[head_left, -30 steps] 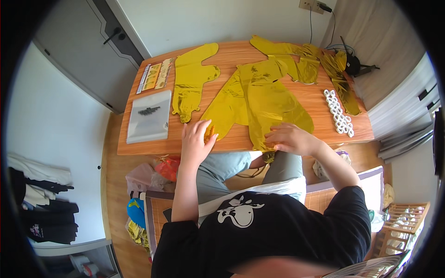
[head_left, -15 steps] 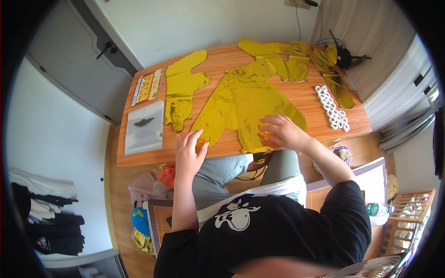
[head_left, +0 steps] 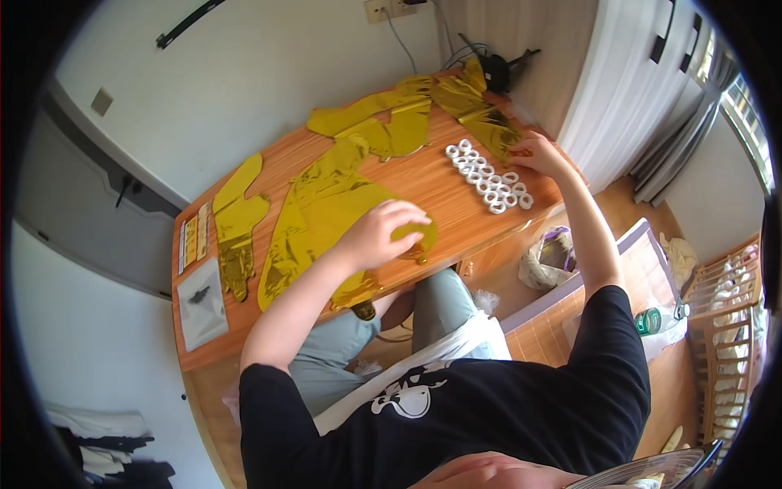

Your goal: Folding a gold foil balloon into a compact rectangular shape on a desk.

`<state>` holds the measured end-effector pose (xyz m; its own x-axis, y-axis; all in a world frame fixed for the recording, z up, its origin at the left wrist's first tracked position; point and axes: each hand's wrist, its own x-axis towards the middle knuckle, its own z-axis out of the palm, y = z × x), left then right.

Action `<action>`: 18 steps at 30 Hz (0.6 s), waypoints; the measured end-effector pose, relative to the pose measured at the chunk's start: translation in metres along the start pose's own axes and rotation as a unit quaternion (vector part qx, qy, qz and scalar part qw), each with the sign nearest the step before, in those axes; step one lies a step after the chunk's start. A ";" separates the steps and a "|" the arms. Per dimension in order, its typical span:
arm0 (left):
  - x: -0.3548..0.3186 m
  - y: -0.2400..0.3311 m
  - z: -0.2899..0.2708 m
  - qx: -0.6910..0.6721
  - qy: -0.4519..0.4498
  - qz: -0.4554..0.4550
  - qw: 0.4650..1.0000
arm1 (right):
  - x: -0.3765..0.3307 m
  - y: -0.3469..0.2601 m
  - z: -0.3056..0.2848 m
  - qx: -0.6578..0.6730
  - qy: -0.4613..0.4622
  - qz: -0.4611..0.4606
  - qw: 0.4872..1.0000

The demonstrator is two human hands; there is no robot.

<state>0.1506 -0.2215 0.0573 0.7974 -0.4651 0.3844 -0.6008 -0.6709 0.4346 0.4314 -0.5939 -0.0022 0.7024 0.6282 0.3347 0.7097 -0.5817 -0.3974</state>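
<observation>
Here, in the head view, the left hand (head_left: 389,231) lies flat on the big gold foil sheet (head_left: 326,216), its fingers spread a little and pressing down near the front edge of the wooden table (head_left: 440,183). It holds nothing; it only rests on the foil. The sheet spreads over the middle of the table, and one end hangs a bit over the front edge.

The right hand (head_left: 538,153) is at the right end of the table, just beside the group of white rings (head_left: 489,175). Its fingers are curled on the edge of a crumpled gold foil piece (head_left: 489,122) near the back right corner; whether they really pinch it I cannot tell.

I judge the foil to be very light, thin, soft and slippery. It will wrinkle or tear easily, so it is better to take it at an edge with flat fingers, not to grab the middle.

Two more foil shapes (head_left: 236,224) lie toward the left end, and next to them are a clear plastic bag (head_left: 201,303) and a narrow card strip (head_left: 194,242).
</observation>
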 end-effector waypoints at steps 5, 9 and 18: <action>0.121 -0.039 0.057 -0.071 -0.024 0.013 0.997 | -0.001 0.020 0.022 0.031 0.076 0.051 0.995; 0.195 -0.053 0.088 0.078 -0.026 0.038 0.996 | -0.001 0.026 0.026 0.028 0.106 0.094 0.990; 0.267 -0.051 0.133 0.172 -0.111 -0.083 0.975 | 0.007 0.030 0.027 0.153 0.146 0.207 0.955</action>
<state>0.4010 -0.3881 0.0299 0.8972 -0.4219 0.1307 -0.4391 -0.8838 0.1613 0.4563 -0.5927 -0.0344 0.9365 0.1793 0.3014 0.3496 -0.5428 -0.7637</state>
